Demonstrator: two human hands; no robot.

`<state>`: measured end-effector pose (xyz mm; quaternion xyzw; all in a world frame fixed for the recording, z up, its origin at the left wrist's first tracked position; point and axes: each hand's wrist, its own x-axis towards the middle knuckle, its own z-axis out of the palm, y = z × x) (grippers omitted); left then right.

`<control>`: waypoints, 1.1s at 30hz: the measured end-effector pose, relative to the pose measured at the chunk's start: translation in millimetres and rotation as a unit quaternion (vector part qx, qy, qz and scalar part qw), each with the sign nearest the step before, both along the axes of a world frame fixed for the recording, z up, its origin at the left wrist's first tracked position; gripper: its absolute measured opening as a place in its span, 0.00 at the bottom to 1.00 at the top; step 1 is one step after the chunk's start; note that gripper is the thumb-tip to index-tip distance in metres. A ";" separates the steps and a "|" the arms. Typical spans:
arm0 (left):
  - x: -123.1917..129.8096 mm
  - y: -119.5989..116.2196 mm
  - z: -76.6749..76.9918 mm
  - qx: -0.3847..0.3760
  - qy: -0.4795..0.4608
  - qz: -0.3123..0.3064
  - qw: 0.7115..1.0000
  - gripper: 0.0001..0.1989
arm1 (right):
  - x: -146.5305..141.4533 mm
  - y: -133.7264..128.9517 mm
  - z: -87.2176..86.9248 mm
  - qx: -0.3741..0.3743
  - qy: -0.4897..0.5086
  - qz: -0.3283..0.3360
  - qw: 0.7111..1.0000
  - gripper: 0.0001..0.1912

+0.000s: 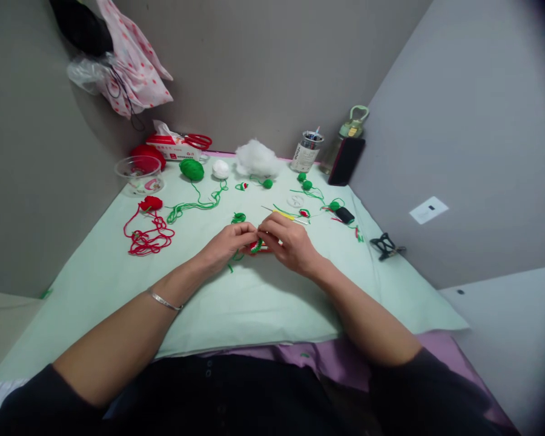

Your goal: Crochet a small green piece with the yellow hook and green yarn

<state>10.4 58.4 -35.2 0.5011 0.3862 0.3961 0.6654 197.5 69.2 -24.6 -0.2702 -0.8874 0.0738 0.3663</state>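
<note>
Both hands meet over the middle of the cloth-covered table. My left hand (229, 243) pinches a small red, white and green crochet piece (256, 246) between its fingertips. My right hand (292, 242) is closed at the piece's upper right edge, fingertips touching the left ones; whether a thin tool or yarn is in them is hidden. Green yarn (238, 218) lies coiled just beyond the left fingers, and a loose green tail hangs below them. A yellow-handled crochet hook (283, 214) rests past the right knuckles, beside a small red and green crochet piece (304, 213).
Red yarn (151, 242) lies tangled at left. A green yarn ball (191, 169), a white yarn ball (220, 169) and white stuffing (256, 158) stand at the back. Farther right are a pen holder (307, 151), a phone (346, 161) and a bottle (332, 151). Grey walls border the table.
</note>
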 end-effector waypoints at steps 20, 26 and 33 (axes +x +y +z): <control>-2.2 4.0 -0.3 0.044 0.027 0.046 0.998 0.13 | -9.6 0.4 -15.8 0.081 0.064 -0.038 0.994 0.10; -2.0 5.1 -5.9 0.036 0.028 0.038 0.998 0.14 | -18.4 -7.6 -5.1 0.006 0.125 -0.033 0.992 0.10; -0.2 5.3 -9.9 0.046 0.046 -0.006 0.998 0.14 | -3.6 8.9 5.1 -0.387 0.291 0.052 0.874 0.12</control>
